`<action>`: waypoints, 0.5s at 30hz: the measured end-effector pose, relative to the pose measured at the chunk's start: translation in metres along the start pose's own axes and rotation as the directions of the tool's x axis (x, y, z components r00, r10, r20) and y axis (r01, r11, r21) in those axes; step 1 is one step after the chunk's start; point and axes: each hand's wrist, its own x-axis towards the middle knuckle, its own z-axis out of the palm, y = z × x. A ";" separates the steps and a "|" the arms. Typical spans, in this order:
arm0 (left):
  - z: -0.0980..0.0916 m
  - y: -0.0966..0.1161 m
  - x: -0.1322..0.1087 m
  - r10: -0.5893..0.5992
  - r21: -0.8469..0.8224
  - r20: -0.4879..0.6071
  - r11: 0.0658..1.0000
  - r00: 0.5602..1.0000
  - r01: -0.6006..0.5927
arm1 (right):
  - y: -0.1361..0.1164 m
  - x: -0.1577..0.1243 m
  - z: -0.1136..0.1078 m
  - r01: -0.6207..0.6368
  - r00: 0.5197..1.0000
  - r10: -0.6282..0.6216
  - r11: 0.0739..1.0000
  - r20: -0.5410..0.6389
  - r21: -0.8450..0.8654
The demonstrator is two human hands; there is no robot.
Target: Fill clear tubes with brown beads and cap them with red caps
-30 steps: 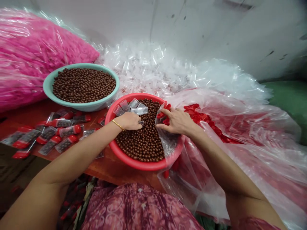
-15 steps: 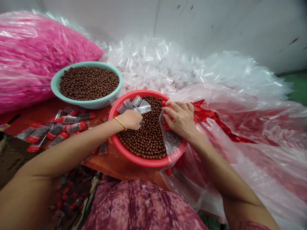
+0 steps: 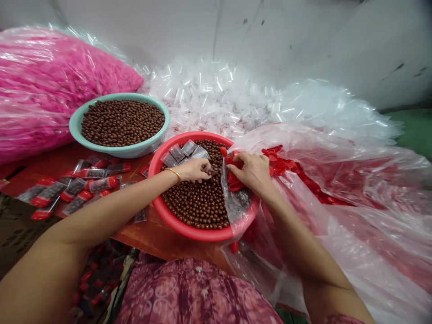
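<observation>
A red basin [image 3: 189, 230] full of small brown balls [image 3: 199, 202] sits in front of me. My left hand [image 3: 192, 170], with a gold bracelet at the wrist, is closed over the balls and holds a small clear tube [image 3: 211, 171] partly filled with them. My right hand [image 3: 251, 172] rests at the basin's right rim, its fingers pinched on red caps [image 3: 233, 181] at the mouth of a clear plastic bag [image 3: 303, 211]. Several empty clear tubes [image 3: 184, 150] lie at the basin's far edge.
A teal basin [image 3: 118, 149] of brown balls stands at the back left. Several filled tubes with red caps [image 3: 81, 186] lie on the reddish table [image 3: 148, 236]. A big pink bag [image 3: 43, 85] is at far left, a heap of clear tubes [image 3: 222, 99] behind.
My left hand has shifted right toward the basin's middle and now shows a partly filled tube. My right hand has curled from flat on the bag's edge into a pinch on red caps.
</observation>
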 end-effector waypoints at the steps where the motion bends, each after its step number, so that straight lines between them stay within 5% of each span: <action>1: -0.002 -0.003 -0.004 0.025 -0.127 -0.027 0.991 0.999 -0.028 | -0.001 0.000 -0.003 0.008 1.000 -0.008 1.000 0.001 -0.020; 5: -0.004 -0.010 -0.020 0.054 -0.552 -0.126 0.826 0.991 -0.115 | -0.010 0.007 -0.014 0.130 0.991 -0.127 0.974 0.030 -0.185; 10: -0.003 -0.008 -0.028 0.116 -0.708 -0.221 0.664 0.968 -0.241 | -0.025 0.028 -0.018 0.268 0.947 -0.193 0.916 0.257 -0.298; 13: -0.005 -0.007 -0.030 0.176 -0.749 -0.223 0.599 0.959 -0.284 | -0.025 0.034 -0.019 0.201 0.967 -0.167 0.965 0.194 -0.170; 15: -0.006 -0.007 -0.030 0.214 -0.766 -0.211 0.570 0.954 -0.298 | -0.020 0.034 -0.019 0.077 0.993 -0.083 0.994 0.081 0.076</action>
